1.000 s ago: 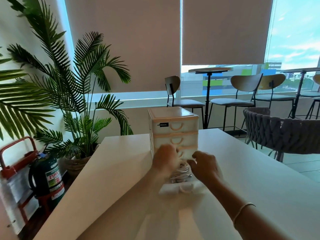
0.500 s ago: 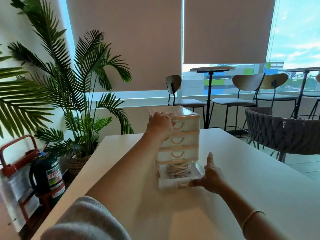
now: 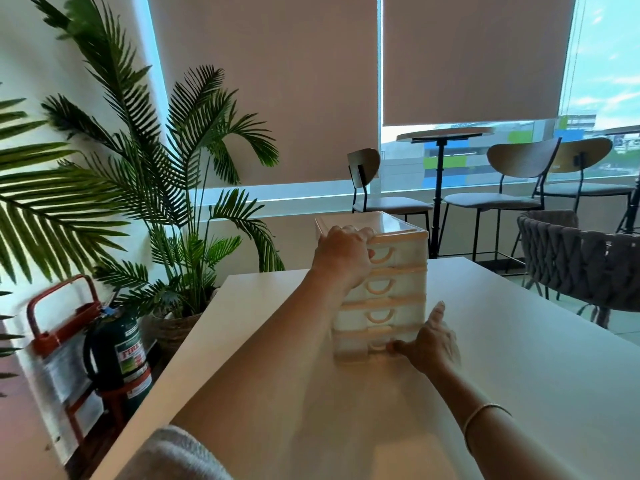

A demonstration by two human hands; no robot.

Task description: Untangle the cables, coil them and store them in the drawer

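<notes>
A small cream plastic drawer unit [image 3: 398, 292] with several stacked drawers stands on the white table [image 3: 519, 358]. My left hand [image 3: 343, 254] grips its top front left corner. The bottom drawer [image 3: 353, 348] sits pushed in, flush with the unit. My right hand [image 3: 429, 344] rests flat against that drawer's front at its right end, thumb by the handle. No cables are visible; the drawer fronts hide whatever is inside.
A potted palm [image 3: 173, 188] and a green fire extinguisher [image 3: 121, 348] in a red stand are left of the table. A woven grey chair [image 3: 581, 265] stands at the right. Bar chairs [image 3: 512, 181] and a tall round table [image 3: 443, 136] line the window.
The bottom drawer, open with a coiled white cable inside, has been pushed shut by my right hand. My left hand went from the cable to the unit's top corner.
</notes>
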